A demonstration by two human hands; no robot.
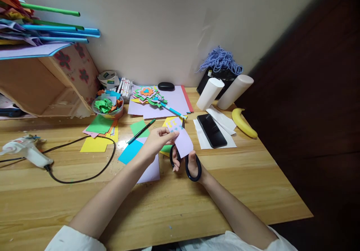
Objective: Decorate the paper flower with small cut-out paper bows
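Note:
A small piece of light purple paper (184, 145) is pinched in my left hand (161, 137), held above the table. Blue and yellow marks or bits show near its far end. My right hand (193, 164) has its fingers through the black handles of a pair of scissors (199, 171). The handles stand apart, and most of the blades are hidden by the paper; a dark tip shows past its far edge. Below and around my left hand lie a blue sheet (129, 152), a purple sheet (151, 171) and a green marker pen (141, 131).
A glue gun (28, 150) with a looping black cord lies left. Behind are a tub of paper scraps (108, 108), a layered paper flower (146, 92) and a cardboard box (70, 74). To the right are a phone (212, 131), white rolls (210, 93) and a banana (243, 123).

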